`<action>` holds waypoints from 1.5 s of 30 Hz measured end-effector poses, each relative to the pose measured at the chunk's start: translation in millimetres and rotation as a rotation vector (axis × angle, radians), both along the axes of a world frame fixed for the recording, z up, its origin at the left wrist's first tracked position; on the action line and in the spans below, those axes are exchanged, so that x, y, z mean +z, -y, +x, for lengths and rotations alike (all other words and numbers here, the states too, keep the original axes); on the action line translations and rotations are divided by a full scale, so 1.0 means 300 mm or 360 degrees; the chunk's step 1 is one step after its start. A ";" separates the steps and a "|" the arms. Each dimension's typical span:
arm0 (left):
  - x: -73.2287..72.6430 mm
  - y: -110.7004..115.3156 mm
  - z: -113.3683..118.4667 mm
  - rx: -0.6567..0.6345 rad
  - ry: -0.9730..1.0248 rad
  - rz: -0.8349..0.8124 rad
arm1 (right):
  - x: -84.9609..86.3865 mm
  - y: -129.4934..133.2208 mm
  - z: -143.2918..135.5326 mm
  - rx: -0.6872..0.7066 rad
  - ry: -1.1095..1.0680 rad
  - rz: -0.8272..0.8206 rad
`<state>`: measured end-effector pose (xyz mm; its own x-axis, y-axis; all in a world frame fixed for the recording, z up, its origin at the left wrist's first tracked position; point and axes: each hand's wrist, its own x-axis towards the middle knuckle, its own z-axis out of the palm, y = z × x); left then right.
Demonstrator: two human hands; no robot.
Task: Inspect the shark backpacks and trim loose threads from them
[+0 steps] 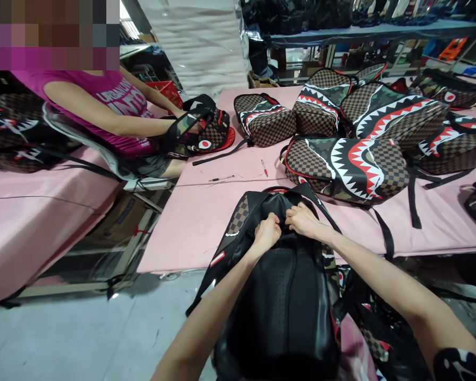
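Observation:
A black backpack [301, 296] with a padded back panel leans against the near edge of the pink table, its checkered side turned to the left. Near its top, my left hand [268, 230] has its fingers curled on the black lining. Just to the right, my right hand [302, 220] pinches the same black material. The two hands are close together but apart. A black strap runs along the right side of the bag's top.
Several finished backpacks [349, 166] with shark-teeth patterns cover the right of the pink table [206, 222]. A red pen [265, 168] and a dark pen [221, 178] lie beyond my bag. At the left, a seated person in a magenta shirt handles another backpack [210, 129].

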<state>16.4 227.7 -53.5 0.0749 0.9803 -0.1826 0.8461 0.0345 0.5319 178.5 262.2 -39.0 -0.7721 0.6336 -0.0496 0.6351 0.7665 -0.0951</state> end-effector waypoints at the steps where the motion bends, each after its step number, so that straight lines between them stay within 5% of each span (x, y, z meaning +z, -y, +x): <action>1: 0.006 0.000 0.001 0.0006 0.0022 0.0008 | -0.003 -0.002 0.003 -0.0011 -0.0008 -0.0004; 8: 0.076 0.045 -0.050 -0.0216 0.0400 0.0362 | -0.017 0.000 0.039 -0.0267 -0.0070 -0.0138; 13: 0.037 0.033 -0.118 -0.0547 0.0062 0.0534 | 0.004 0.010 0.046 -0.0381 -0.0146 -0.0278; 16: 0.027 0.052 -0.132 -0.0542 0.0023 0.0551 | 0.019 0.033 0.057 -0.0582 -0.0304 -0.0435; 23: -0.050 0.348 -0.107 -0.0677 -0.0134 0.1026 | 0.040 0.251 0.107 -0.0679 -0.0390 -0.0680; 28: -0.127 0.507 -0.086 -0.0732 -0.0244 0.1024 | 0.024 0.390 0.120 -0.0656 -0.0116 -0.0629; 45: -0.142 0.479 -0.088 -0.0684 -0.0232 0.1074 | -0.002 0.371 0.004 -0.0722 -0.0089 -0.0667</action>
<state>-10.0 84.1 -96.0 0.4908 0.7737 0.4007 0.7747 -0.5980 0.2056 179.6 150.9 -39.6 -0.4392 0.8346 -0.3324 0.8742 0.3117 -0.3723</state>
